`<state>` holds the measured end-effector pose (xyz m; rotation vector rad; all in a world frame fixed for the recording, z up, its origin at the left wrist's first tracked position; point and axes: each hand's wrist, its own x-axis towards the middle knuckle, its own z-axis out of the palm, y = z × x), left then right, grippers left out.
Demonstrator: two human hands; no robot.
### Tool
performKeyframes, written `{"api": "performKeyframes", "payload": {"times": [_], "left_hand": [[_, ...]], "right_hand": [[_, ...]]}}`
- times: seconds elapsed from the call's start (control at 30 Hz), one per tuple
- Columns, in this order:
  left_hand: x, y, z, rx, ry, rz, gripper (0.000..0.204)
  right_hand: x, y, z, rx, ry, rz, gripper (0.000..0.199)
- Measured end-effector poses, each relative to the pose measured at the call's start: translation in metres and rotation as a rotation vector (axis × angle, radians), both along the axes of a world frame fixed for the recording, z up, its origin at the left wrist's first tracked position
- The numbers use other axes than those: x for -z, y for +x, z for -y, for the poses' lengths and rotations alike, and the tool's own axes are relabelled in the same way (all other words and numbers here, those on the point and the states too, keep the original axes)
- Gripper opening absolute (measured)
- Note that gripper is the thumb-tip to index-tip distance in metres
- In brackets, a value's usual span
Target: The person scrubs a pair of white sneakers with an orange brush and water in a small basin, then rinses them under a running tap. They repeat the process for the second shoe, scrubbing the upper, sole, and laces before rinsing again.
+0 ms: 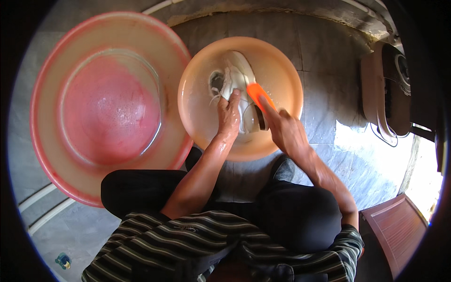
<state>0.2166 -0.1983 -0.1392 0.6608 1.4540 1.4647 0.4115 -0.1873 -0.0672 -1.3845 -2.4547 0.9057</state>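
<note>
A wet white shoe (237, 77) with loose laces lies in a small orange basin (286, 80) on the stone floor in front of me. My left hand (229, 115) presses on the shoe and holds it in place. My right hand (284, 131) grips an orange brush (256, 92) whose head rests on the shoe's side. Both forearms are wet.
A large pink tub (56, 155) with soapy water stands to the left, touching the small basin. A brown and white appliance (387, 94) lies at the right. A wooden board (399, 225) is at the lower right. White pipes (44, 207) run along the lower left floor.
</note>
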Motion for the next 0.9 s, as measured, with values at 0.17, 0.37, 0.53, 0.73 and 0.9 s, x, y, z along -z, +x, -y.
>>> {"api": "performKeyframes", "payload": {"times": [0.17,0.37,0.53,0.73,0.9], "left_hand": [[0.019,0.015,0.013,-0.073,0.046,0.041,0.049],[0.027,-0.001,0.006,-0.105,-0.014,0.159,0.038],[0.036,0.008,0.009,-0.165,-0.104,0.169,0.040],[0.016,0.036,-0.006,-0.240,-0.199,0.547,0.061],[0.023,0.036,-0.015,-0.230,-0.438,0.606,0.048]], "right_hand": [[0.011,-0.010,-0.016,-0.027,0.005,0.091,0.063],[0.044,-0.078,-0.091,-0.001,0.131,-0.098,0.059],[0.013,-0.009,0.007,-0.010,-0.075,0.004,0.063],[0.002,0.010,0.020,0.058,-0.163,0.146,0.062],[0.059,-0.038,-0.033,0.101,-0.026,-0.019,0.057]]}}
